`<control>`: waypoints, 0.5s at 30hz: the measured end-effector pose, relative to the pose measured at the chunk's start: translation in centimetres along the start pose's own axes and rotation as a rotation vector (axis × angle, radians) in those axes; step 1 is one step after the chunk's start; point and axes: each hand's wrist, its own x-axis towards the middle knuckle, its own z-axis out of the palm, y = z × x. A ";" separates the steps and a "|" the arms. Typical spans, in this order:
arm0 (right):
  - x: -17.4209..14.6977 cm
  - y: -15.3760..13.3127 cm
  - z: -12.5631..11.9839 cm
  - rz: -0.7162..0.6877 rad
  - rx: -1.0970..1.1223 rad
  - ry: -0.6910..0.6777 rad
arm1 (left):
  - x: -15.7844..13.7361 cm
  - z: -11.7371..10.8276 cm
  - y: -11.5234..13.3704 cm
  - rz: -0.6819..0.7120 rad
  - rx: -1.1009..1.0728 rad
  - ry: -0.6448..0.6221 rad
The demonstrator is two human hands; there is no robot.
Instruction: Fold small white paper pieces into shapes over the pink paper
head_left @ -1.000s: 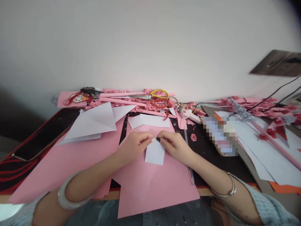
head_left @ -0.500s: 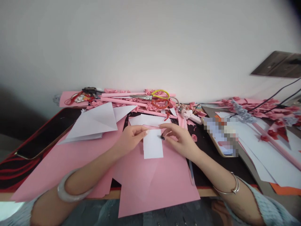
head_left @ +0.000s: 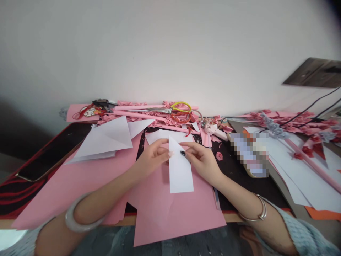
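Observation:
Between my two hands is a narrow piece of white paper [head_left: 181, 176], its top edge slanting down to the right. My left hand [head_left: 157, 154] pinches its left side near the top, thumb in front. On the right side, my right hand [head_left: 199, 158] grips it with thumb and fingertips; a dark nail shows against the white. The paper is held above a large pink sheet [head_left: 181, 224] that overhangs the table's front edge. Behind the hands lies another white paper piece [head_left: 173, 134], partly hidden by them.
Folded white paper [head_left: 106, 140] lies on pink sheets at left, beside a black phone [head_left: 53, 153]. Scissors [head_left: 170, 110] rest on pink paper sticks at the back. A glue gun [head_left: 215, 131], a second phone [head_left: 250, 156] and white sheets [head_left: 298, 177] stand to the right.
The white paper now reaches higher and lower, with a slanted top instead of a flat one. It has shifted slightly right, and my left hand has moved slightly right with it.

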 end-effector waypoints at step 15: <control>0.1 -0.3 0.0 0.118 0.270 -0.011 | -0.2 0.1 -0.4 0.098 0.230 0.127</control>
